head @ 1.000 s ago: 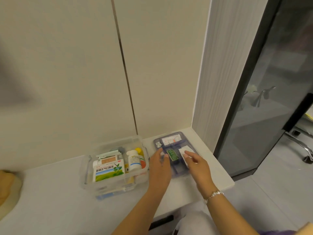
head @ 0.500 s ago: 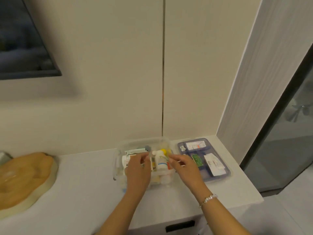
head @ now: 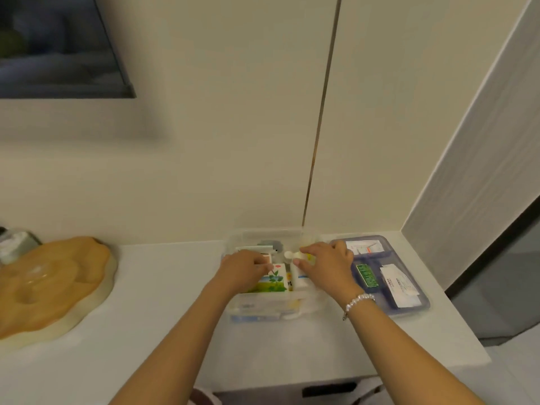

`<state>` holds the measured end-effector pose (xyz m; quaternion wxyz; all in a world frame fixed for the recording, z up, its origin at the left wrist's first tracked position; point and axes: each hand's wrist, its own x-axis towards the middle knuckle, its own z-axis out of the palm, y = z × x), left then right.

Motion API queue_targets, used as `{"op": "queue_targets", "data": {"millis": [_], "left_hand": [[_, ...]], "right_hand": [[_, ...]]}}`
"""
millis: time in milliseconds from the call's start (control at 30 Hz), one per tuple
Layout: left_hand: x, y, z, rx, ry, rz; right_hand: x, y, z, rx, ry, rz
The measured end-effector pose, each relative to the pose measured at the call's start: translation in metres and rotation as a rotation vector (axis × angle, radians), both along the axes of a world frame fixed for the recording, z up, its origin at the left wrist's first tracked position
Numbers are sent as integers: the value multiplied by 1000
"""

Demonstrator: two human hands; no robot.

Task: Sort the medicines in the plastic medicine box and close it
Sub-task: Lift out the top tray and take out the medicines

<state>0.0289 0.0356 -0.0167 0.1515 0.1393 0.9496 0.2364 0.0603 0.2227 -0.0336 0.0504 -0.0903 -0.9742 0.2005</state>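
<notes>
Medicine box (head: 264, 309), clear plastic, lid off, sits on white counter (head: 163, 287) against the wall, approx. centre of view. Left to right: wooden tray (head: 52, 283) with wavy edge lies at far left of counter, well apart from box. Left hand (head: 244, 268) reaches into box's left half, fingers curled down over top edge of a carton w/ green leaf print (head: 270, 283); whether it actually grips the carton cannot be told. Behind left hand, flat packets (head: 263, 247) stand on edge near box's back wall; labels too blurred to read. Right hand (head: 327, 263), pearl bracelet (head: 358, 301) at wrist, reaches into box's right half, thumb and forefinger pinching neck of a white bottle (head: 298, 273) just below its cap; bottle stands upright beside the carton. Something yellow shows behind right hand's fingers, mostly hidden. Blue-tinted tray (head: 391, 276) w/ compartments lies just beside box on its right, holding a green-labelled packet (head: 367, 275), a white sachet (head: 399, 286) and a white card w/ red print (head: 365, 247) in separate sections. Dark glass door (head: 502, 276) at far right, beyond counter's end.
</notes>
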Motion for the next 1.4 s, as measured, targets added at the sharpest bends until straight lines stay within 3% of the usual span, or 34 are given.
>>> {"op": "queue_targets", "data": {"millis": [167,400,567,800,1067,1400], "left_hand": [[-12,-2,-1,148,-149,-9],[-19,-4,1,161,-173,-73],[-25,-7,6,160,-246,-99],[-28,-9,6,173,-281,-111],[-31,-7,4,131,-298,-131],[-38,-8,3,180,-342,-146]], "right_hand": [[-19,3,3,167,-150,138],[-18,4,0,71,-162,128],[-18,1,9,270,-361,199],[-22,11,32,-50,-488,290],[-21,13,29,-296,-458,285],[-19,3,13,-446,-198,133]]}}
